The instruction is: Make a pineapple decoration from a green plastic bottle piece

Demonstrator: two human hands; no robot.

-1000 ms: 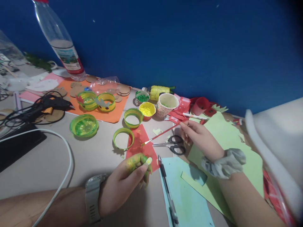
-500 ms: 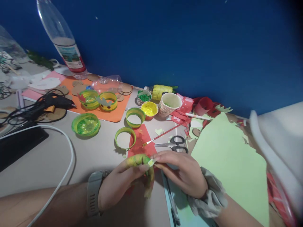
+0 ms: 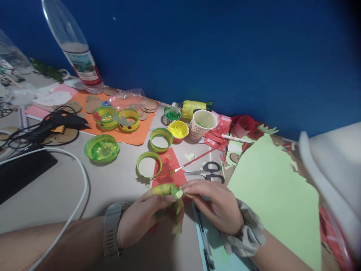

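My left hand [image 3: 149, 210], its fingers smeared with green and yellow paint, pinches a small pale green paper piece [image 3: 179, 194] with a yellowish middle. From the other side, my right hand [image 3: 214, 203] has its fingertips closed on the edge of the same piece. Beyond my hands lie a red paper strip [image 3: 169, 165], a paintbrush [image 3: 194, 161] with a red handle, and black-handled scissors [image 3: 207, 172]. Two green-and-yellow rings, a nearer ring [image 3: 137, 171] and a farther ring [image 3: 161, 149], stand left of the brush.
Pale green paper [image 3: 276, 203] covers the right side. Behind stand a paper cup [image 3: 197, 130], a yellow paint cup [image 3: 178, 130] and a green paint cup [image 3: 172, 115]. At left are a green plastic bowl [image 3: 102, 149], glue gun [image 3: 64, 119], white cable [image 3: 81, 169] and tall bottle [image 3: 81, 66].
Both hands keep their grip on the small paper piece, which has tilted slightly and shifted a little left. My right wrist has drawn slightly left. The other things stay in place.
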